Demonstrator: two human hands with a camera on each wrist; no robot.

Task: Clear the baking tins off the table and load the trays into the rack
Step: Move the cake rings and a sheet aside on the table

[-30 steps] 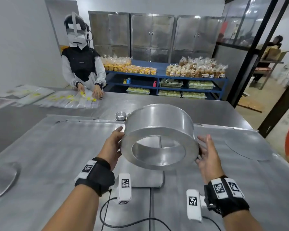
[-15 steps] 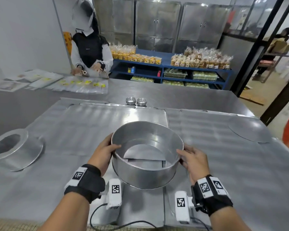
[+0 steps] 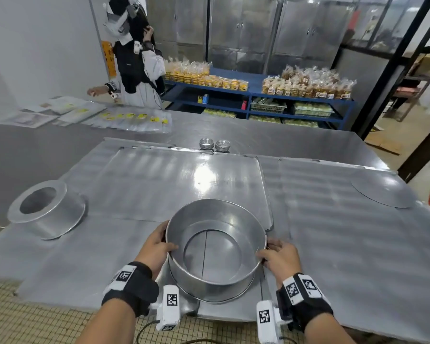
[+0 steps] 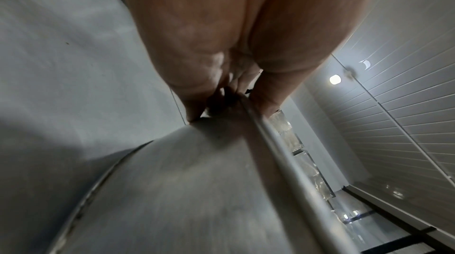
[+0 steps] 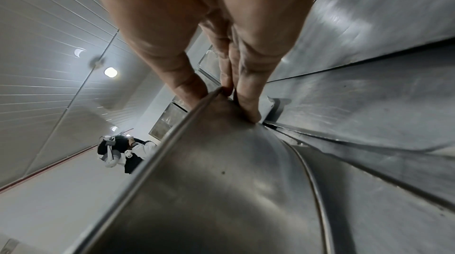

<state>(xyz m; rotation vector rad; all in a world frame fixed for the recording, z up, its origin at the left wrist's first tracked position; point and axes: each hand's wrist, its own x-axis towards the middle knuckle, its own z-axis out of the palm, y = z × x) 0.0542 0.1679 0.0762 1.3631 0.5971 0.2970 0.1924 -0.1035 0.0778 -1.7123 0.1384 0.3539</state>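
Far left on the table [image 3: 60,256], second ring tin [image 3: 46,212] sits upside down, wide flange down, narrow open end up, well apart from my hands. Behind it, across the table, flat plastic bags with yellow labels [image 3: 129,120] are spread out, and another person [image 3: 134,63] in a headset stands at the far edge, one arm out to the side.

My left hand [image 3: 157,247] grasps the left rim of the big round baking tin [image 3: 215,276]: thumb hooked over the rim to the inside, fingers down the outer wall. Left wrist view confirms it, thumb and fingers pinching the rolled rim [image 4: 265,131].

Tin stands upright, open side up, at the near edge of the table, straddling the seam between flat trays. Bottom is an open ring; I can see the tray seam through it. Whether its base is fully touching down, cannot tell.

Behind the tin, a large flat tray [image 3: 184,180] lies on the table; two small round tins [image 3: 215,144] sit side by side at its far edge.

My right hand [image 3: 279,256] grasps the right rim the same way, thumb inside, fingers outside; right wrist view shows the fingers [image 5: 248,106] pressed on the wall.

Far right, a thin round metal disc [image 3: 382,192] lies flat on another tray [image 3: 333,232]. Blue shelving with bagged bread [image 3: 305,84] at the back.
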